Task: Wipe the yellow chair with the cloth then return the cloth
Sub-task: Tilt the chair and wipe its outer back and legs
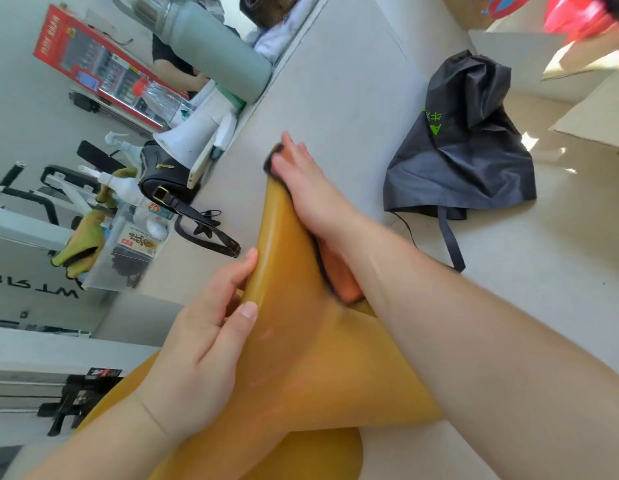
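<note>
Head view: both hands on the yellow chair (294, 358), with the cloth at its far edge.
The left hand (200, 344) clasps the chair's near-left rim, fingers curled round it. The right hand (311, 195) lies with its fingers stretched over the orange cloth (339, 275), pressing it on the far rim. A black bag (464, 157) lies to the right, apart.

- cloth (340, 273): mostly hidden under right hand (303, 188) and forearm, only an orange strip and a dark rim show
- yellow chair (301, 368): cut off by bottom edge
- red object (575, 15), top right corner: blurred, cropped, can't identify
- clear box (103, 268) label: print too small to read
</note>
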